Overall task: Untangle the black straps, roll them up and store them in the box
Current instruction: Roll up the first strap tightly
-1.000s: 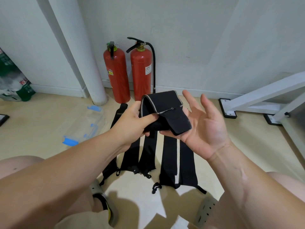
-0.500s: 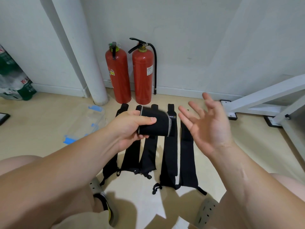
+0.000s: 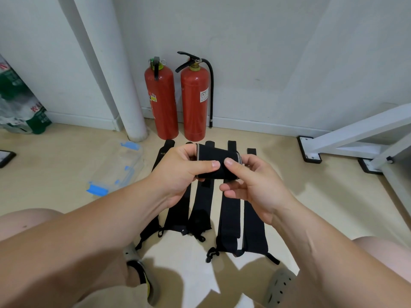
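Holding a rolled black strap (image 3: 216, 162) at chest height, a seated person looks down between their knees at a pale wood-look floor (image 3: 333, 196). The left hand (image 3: 182, 172) grips the roll's left end, fingers curled behind it and thumb pressed across the front. The right hand (image 3: 251, 185) pinches the right end between thumb and curled fingers. The roll is a short, fat cylinder of soft woven fabric, matte black, with a thin pale trim line at each end. It looks wound tight, so this strap seems rolled and ready to store but not yet put away. Directly below the hands, the remaining straps (image 3: 229, 210) lie flat on the floor, side by side and running from near the person's feet toward the wall. They are long, flat bands, no longer tangled, with small loops and cords at their near ends. All of these still need rolling. The box (image 3: 117, 170) sits on the floor to the left of the straps, well apart from the hands. It is clear, rigid plastic with blue clips, and nothing dark shows inside it, so storing appears not to have begun. Two glossy red fire extinguishers (image 3: 178, 103) stand at the floor's far edge against the white wall, just beyond the straps.
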